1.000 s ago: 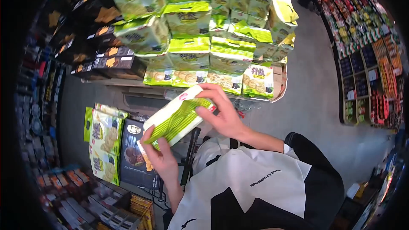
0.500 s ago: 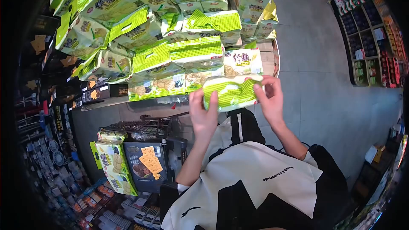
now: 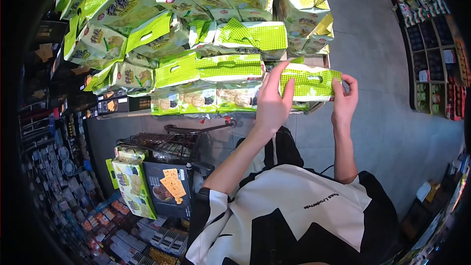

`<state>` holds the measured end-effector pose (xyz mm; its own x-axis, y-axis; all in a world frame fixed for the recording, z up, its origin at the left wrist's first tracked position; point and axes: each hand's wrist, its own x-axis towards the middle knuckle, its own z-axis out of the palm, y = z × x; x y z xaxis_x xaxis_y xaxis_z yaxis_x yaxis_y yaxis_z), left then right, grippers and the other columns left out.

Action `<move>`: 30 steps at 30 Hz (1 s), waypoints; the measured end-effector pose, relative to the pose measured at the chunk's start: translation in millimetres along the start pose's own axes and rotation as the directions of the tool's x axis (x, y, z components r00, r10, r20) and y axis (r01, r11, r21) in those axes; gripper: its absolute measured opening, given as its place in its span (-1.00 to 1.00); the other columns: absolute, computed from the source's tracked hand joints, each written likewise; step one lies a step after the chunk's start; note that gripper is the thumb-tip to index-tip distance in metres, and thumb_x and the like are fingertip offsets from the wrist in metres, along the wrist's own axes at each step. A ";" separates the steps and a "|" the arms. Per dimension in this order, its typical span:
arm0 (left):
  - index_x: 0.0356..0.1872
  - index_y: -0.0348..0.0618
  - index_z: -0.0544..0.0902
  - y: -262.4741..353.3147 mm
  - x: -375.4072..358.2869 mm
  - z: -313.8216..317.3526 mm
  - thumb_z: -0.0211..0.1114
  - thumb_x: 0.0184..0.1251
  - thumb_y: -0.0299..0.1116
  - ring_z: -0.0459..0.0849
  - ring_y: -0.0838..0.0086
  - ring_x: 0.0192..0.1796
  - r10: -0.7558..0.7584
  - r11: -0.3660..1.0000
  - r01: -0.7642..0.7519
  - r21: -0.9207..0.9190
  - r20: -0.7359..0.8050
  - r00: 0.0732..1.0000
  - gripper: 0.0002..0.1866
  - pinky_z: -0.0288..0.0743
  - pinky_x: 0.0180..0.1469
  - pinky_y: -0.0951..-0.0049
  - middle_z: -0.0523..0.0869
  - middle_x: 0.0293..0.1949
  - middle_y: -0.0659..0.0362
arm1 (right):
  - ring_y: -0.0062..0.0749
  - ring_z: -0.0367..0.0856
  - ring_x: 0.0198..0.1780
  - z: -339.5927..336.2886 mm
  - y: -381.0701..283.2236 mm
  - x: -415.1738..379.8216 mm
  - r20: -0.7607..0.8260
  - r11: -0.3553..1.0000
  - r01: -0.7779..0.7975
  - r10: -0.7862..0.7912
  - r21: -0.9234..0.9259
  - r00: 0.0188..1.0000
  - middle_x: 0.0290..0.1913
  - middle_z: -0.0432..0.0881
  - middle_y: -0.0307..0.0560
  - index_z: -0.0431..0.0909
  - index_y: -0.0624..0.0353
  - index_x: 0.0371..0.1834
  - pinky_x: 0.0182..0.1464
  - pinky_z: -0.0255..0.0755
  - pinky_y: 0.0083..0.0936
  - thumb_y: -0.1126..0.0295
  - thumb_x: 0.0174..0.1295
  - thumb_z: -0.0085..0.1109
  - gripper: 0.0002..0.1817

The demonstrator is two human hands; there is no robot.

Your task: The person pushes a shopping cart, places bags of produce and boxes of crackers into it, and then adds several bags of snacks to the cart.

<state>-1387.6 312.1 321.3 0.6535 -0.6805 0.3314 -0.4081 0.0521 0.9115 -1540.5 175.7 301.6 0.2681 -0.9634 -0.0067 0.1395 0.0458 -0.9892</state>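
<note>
A green-topped snack package (image 3: 310, 82) is held between both hands at the right front corner of the stacked display. My left hand (image 3: 275, 100) grips its left end, with the fingers behind and the thumb in front. At the right end, my right hand (image 3: 345, 97) pinches the package between thumb and fingers. Just left of it stands a row of similar green-topped packages (image 3: 230, 68) on the display. The package hides what lies directly beneath and behind it.
A wire cart (image 3: 164, 143) stands below the display at the left, beside a black cracker box (image 3: 169, 189) and a green package (image 3: 131, 186). Shelves of goods (image 3: 429, 64) line the right side. Grey floor (image 3: 378, 132) runs between.
Both hands have moved right and slightly up with the package, to the display's right front corner. The package's green top now faces the camera more fully.
</note>
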 end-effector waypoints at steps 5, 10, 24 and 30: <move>0.54 -0.35 0.36 -2.6 7.5 -7.6 0.38 0.44 -0.49 0.52 -0.18 0.47 0.002 0.969 -0.007 0.248 0.023 1.000 -0.32 0.40 0.48 0.10 0.53 0.44 -0.25 | -0.53 0.63 0.04 29.0 59.5 21.6 -0.009 0.992 0.120 -0.120 -0.040 0.993 0.14 0.65 -0.02 0.50 0.19 0.03 0.00 0.54 -0.53 0.41 0.51 0.33 -0.79; 0.61 -0.34 0.25 -4.8 -18.8 -14.3 0.39 0.40 -0.52 0.22 -0.31 0.62 0.089 0.947 -0.114 0.300 0.098 0.991 -0.21 0.26 0.58 -0.01 0.14 0.61 -0.42 | -0.32 0.56 0.20 53.3 79.2 15.9 -0.101 0.935 0.285 -0.312 -0.212 0.945 0.17 0.62 0.05 0.50 0.24 -0.04 0.37 0.38 -0.36 0.41 0.50 0.31 -0.82; 0.59 -0.32 0.31 -35.7 -17.1 -16.7 0.37 0.23 -0.47 0.20 -0.19 0.64 0.164 0.744 -0.342 0.574 0.340 0.926 -0.16 0.06 0.67 -0.13 0.23 0.60 -0.28 | -0.30 0.47 0.21 49.0 73.6 44.5 0.042 0.903 0.256 -0.258 -0.346 0.965 0.16 0.53 -0.01 0.50 0.27 0.10 0.37 0.32 -0.36 0.29 0.52 0.31 -0.69; 0.56 -0.24 0.37 -17.5 -53.1 -55.4 0.34 0.36 -0.42 0.20 -0.19 0.65 0.216 0.892 -0.274 0.360 0.193 0.957 -0.27 0.19 0.63 -0.13 0.29 0.57 -0.25 | -0.17 0.44 0.36 53.5 27.4 12.2 0.112 0.710 0.546 -0.561 -0.445 0.820 0.31 0.45 0.08 0.41 0.35 0.36 0.48 0.31 -0.28 0.47 0.51 0.25 -0.57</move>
<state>-1379.9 387.8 301.2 0.4144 -0.7810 0.4673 -0.7722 -0.0301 0.6346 -1482.4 179.4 282.3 0.2487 -0.7864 0.5654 -0.1785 -0.6109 -0.7713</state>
